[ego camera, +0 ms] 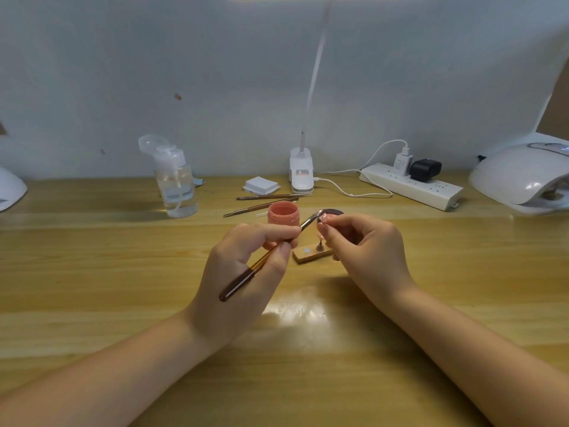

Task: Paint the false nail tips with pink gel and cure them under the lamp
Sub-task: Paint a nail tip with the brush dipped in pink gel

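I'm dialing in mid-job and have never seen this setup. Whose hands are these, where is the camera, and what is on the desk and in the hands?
There is no machine: a person works with bare hands, filmed by one wide camera on their head, looking down at a wooden desk.

The left hand grips a brush, its tip touching a false nail tip pinched by the right hand. Behind them sits an open pink gel jar, with a small wooden stand in front of it.

Farther back: a clear pump bottle, spare tools, white pads, a desk lamp base, a power strip, and the white curing lamp at far right.
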Demonstrator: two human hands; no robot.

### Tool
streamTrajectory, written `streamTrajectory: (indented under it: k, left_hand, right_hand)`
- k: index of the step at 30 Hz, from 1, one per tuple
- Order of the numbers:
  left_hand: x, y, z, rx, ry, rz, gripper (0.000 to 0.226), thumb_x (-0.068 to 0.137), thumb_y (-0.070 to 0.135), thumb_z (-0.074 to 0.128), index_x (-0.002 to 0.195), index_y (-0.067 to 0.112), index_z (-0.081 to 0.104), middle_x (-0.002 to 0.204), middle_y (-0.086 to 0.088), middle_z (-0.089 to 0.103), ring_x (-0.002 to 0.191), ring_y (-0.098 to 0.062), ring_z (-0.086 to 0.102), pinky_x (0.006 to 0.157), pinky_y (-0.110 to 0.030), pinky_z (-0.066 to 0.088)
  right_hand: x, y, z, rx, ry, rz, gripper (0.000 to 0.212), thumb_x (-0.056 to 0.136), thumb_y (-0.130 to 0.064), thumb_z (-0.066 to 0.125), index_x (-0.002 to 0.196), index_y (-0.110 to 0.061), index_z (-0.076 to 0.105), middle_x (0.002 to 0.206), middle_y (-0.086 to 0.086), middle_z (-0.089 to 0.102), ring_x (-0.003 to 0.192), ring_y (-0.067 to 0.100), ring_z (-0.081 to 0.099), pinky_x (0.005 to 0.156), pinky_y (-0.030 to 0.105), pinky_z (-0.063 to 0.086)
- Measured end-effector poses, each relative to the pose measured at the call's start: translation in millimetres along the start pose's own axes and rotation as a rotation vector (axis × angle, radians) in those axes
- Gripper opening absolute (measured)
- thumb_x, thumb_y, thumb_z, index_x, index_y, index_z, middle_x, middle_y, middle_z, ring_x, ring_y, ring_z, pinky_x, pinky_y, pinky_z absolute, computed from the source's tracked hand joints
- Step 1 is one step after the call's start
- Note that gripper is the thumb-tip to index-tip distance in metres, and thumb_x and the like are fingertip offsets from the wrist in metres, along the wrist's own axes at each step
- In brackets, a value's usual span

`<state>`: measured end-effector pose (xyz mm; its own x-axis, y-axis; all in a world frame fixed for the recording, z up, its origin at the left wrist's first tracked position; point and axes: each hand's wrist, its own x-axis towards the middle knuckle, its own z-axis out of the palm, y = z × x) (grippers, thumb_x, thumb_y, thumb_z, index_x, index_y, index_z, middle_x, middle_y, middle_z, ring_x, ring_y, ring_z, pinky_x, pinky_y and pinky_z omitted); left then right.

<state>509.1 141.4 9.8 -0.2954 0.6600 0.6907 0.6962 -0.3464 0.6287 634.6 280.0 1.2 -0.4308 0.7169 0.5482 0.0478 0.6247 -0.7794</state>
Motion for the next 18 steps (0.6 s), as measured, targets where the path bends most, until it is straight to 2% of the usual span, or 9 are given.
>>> streamTrajectory:
  k: [3, 8, 11, 14, 18]
  left_hand:
    - [0.2, -0.6, 0.5, 0.001, -0.024, -0.017, 0.027, 0.088, 0.027, 0.058, 0.109, 0.016, 0.071, 0.102, 0.005, 0.072, 0.103, -0.017, 0.065, 0.088, -0.039, 0.051]
    - [-0.8, 0.9, -2.0, -0.019, 0.007, -0.01, 0.024, 0.085, 0.03, 0.053, 0.099, 0.022, 0.07, 0.091, 0.009, 0.072, 0.095, -0.014, 0.066, 0.083, -0.028, 0.051]
    - [0.2, 1.7, 0.2, -0.038, -0.016, -0.038, 0.025, 0.087, 0.028, 0.057, 0.107, 0.021, 0.07, 0.098, 0.009, 0.073, 0.101, -0.015, 0.066, 0.087, -0.03, 0.052]
    - [-0.3, 0.4, -0.6, -0.035, -0.03, -0.048, 0.026, 0.085, 0.03, 0.055, 0.103, 0.02, 0.072, 0.095, 0.007, 0.073, 0.098, -0.016, 0.066, 0.085, -0.032, 0.052]
    - [0.1, 0.2, -2.1, -0.054, -0.019, -0.039, 0.027, 0.085, 0.032, 0.051, 0.1, 0.02, 0.069, 0.091, 0.008, 0.072, 0.094, -0.011, 0.066, 0.081, -0.019, 0.049]
  right_hand:
    - [-0.8, -0.4, -0.1, 0.0, -0.001, -0.009, 0.009, 0.084, -0.013, 0.072, 0.092, -0.017, 0.074, 0.075, -0.006, 0.071, 0.067, 0.011, 0.066, 0.064, 0.042, 0.057]
    - [0.1, 1.3, -1.5, -0.003, 0.0, -0.014, 0.01, 0.084, -0.015, 0.071, 0.092, -0.021, 0.073, 0.073, -0.005, 0.071, 0.067, 0.012, 0.066, 0.064, 0.043, 0.057]
    - [-0.4, 1.1, -0.8, -0.014, -0.02, -0.035, 0.011, 0.084, -0.015, 0.072, 0.092, -0.023, 0.072, 0.074, -0.002, 0.071, 0.069, 0.016, 0.067, 0.063, 0.044, 0.057]
    - [0.3, 1.9, -1.6, -0.015, -0.003, -0.042, 0.011, 0.084, -0.015, 0.072, 0.091, -0.023, 0.073, 0.073, -0.003, 0.071, 0.067, 0.016, 0.066, 0.062, 0.044, 0.056]
    - [0.7, 1.7, -2.5, -0.024, 0.003, -0.048, 0.013, 0.085, -0.016, 0.071, 0.089, -0.028, 0.07, 0.072, -0.005, 0.071, 0.066, 0.012, 0.066, 0.062, 0.042, 0.057]
